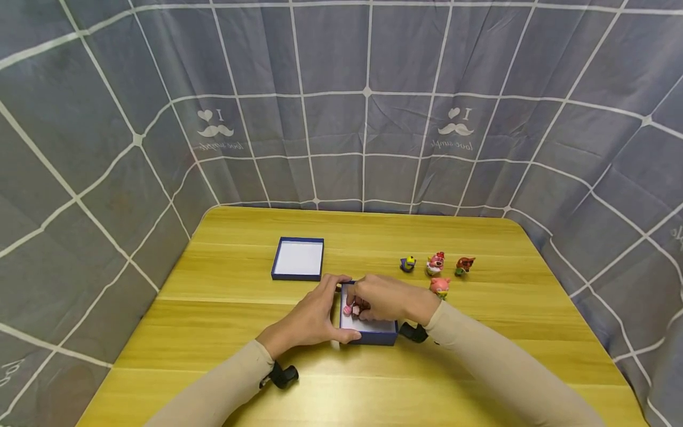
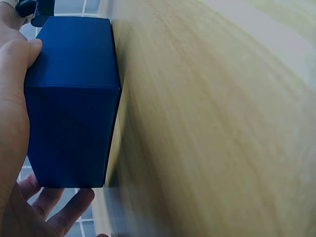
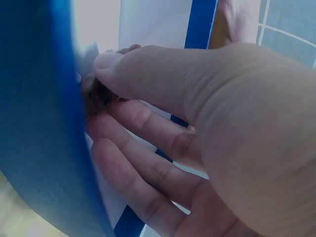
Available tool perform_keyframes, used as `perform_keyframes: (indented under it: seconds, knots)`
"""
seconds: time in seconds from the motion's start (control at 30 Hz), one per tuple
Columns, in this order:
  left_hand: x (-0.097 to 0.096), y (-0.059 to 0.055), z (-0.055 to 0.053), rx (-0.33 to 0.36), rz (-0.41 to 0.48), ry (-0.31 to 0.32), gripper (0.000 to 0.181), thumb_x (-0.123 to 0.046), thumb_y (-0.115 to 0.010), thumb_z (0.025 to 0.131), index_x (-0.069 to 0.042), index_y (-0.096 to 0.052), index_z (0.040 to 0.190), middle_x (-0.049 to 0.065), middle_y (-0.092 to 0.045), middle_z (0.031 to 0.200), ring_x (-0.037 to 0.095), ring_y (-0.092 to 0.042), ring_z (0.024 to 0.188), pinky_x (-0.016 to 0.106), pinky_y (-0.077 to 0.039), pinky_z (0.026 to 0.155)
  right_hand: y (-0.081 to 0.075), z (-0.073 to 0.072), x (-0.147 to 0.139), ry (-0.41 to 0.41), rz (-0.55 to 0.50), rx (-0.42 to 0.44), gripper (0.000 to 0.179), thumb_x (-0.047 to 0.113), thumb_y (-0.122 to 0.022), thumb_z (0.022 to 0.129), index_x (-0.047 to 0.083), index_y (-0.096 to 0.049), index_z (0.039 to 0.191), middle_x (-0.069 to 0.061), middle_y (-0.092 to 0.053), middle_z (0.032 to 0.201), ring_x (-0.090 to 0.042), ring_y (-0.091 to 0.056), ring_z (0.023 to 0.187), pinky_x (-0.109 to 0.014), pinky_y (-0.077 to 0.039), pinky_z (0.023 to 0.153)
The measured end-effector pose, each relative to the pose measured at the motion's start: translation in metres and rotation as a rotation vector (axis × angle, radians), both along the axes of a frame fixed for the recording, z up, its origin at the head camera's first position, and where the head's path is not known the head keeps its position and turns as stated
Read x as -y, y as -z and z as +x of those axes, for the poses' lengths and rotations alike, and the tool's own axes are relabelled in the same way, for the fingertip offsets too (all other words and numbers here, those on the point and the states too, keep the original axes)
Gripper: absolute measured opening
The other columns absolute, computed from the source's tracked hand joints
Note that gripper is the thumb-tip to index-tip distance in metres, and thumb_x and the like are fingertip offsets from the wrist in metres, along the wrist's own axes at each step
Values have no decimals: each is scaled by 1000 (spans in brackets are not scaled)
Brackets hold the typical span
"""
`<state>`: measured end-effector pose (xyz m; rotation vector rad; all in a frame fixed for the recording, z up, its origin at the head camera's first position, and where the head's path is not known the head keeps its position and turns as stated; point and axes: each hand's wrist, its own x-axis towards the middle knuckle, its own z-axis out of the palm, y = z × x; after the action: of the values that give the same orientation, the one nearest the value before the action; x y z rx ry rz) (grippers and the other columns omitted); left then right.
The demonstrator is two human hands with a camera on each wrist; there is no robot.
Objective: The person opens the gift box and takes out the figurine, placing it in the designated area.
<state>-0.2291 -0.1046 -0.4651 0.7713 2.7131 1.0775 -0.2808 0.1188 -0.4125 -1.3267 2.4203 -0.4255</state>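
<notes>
An open blue box (image 1: 375, 338) with a white inside sits on the table in front of me. My left hand (image 1: 313, 315) grips it from the left, thumb on the near wall and fingers at the far wall; the left wrist view shows the box's blue outer faces (image 2: 71, 133) between them. My right hand (image 1: 386, 298) reaches inside and pinches a small figurine (image 3: 102, 94) between thumb and fingers, low in the box. Dark and brownish parts of it show; the fingers hide most of it. Pink bits (image 1: 347, 310) show at the fingertips in the head view.
A shallow blue-rimmed lid (image 1: 299, 258), white inside, lies behind and left of the box. To the right stand several small figurines: a yellow-and-blue one (image 1: 408, 264), a pink one with a red top (image 1: 435, 264), a reddish-brown one (image 1: 464, 265) and a pink pig-like one (image 1: 440, 286).
</notes>
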Motion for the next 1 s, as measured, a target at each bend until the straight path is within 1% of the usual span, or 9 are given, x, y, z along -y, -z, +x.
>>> perform_keyframes:
  seconds: [0.23, 0.4, 0.6, 1.0]
  knots:
    - [0, -1, 0, -3, -1, -1, 117, -76, -85, 74, -23, -31, 163, 1, -46, 150, 19, -58, 118, 41, -51, 108, 0, 1, -5, -3, -26, -29, 16, 12, -86, 92, 10, -75, 103, 6, -74, 91, -3, -64, 76, -17, -53, 67]
    - [-1, -1, 0, -5, -11, -1, 116, -76, -85, 74, -23, -31, 163, 0, -46, 150, 17, -57, 117, 40, -51, 107, 1, 2, -6, -10, -38, -45, 16, 12, -86, 92, 11, -76, 105, 6, -74, 93, -2, -65, 78, -16, -53, 69]
    - [-1, -1, 0, -5, -14, -2, 115, -75, -85, 75, -24, -31, 162, 0, -46, 150, 17, -57, 118, 41, -51, 108, 1, 4, -7, -9, -52, -38, 19, 14, -85, 93, 13, -76, 109, 4, -76, 97, -4, -65, 79, -16, -53, 69]
    - [-1, 0, 0, -11, -8, -2, 115, -77, -84, 74, -23, -32, 162, 0, -46, 150, 18, -57, 120, 41, -51, 109, 0, 6, -11, -1, -88, -42, 21, 12, -84, 93, 18, -74, 110, 4, -74, 101, -11, -66, 86, -18, -52, 74]
